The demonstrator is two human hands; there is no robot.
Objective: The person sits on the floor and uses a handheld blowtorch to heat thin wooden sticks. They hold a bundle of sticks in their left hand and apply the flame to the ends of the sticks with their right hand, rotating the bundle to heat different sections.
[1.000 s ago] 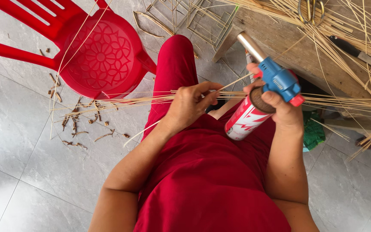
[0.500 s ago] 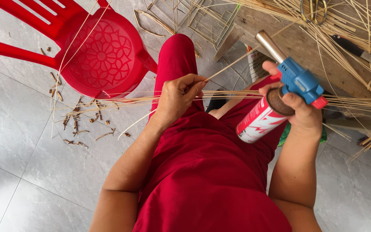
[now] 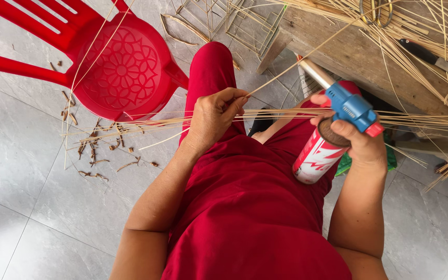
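Counter (image 3: 353, 52) of rough wood, upper right, strewn with thin bamboo strips. Red plastic chair (image 3: 123, 72), well left of the counter, on grey floor tiles. Gas torch (image 3: 333, 129), red-and-white canister with blue head and metal nozzle, just below the counter's edge, gripped in the right hand (image 3: 361, 142). Left hand (image 3: 214, 116), between chair and counter, pinched closed on a bundle of bamboo strips (image 3: 193, 120).

one head-worn camera looks steeply down, close over lap and floor.
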